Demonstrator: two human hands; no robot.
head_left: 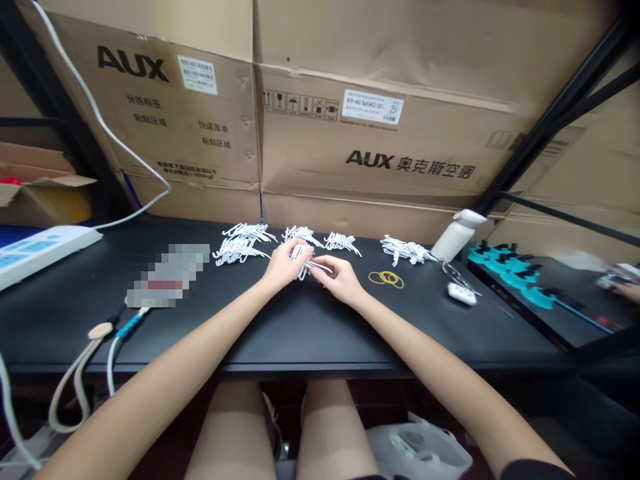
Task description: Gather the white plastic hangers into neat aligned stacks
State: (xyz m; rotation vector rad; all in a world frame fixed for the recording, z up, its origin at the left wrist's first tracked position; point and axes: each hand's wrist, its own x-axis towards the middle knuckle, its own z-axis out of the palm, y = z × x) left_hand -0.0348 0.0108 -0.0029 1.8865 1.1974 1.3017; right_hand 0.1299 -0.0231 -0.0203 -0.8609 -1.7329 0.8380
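Note:
In the head view my left hand (pixel 286 265) is closed around a bundle of thin white wires (pixel 302 256) at the middle of the black table. My right hand (pixel 341 279) meets it from the right, its fingers pinching wire ends (pixel 321 266) that stick out of the same bundle. Part of the bundle is hidden by my fingers. Just behind my hands lie more white wire bundles, a stacked pair (pixel 240 248) to the left, one (pixel 303 235) straight behind, and another (pixel 342 242) slightly right. Yellow rubber bands (pixel 387 279) lie right of my right hand.
Another wire bundle (pixel 406 251) rests near a white bottle (pixel 457 235) and a small white case (pixel 462 294). Leftward are a blurred-out device (pixel 173 270) with a cable and a power strip (pixel 45 250). Cardboard boxes (pixel 310 147) stand behind. Another person's hand (pixel 629 291) shows far right.

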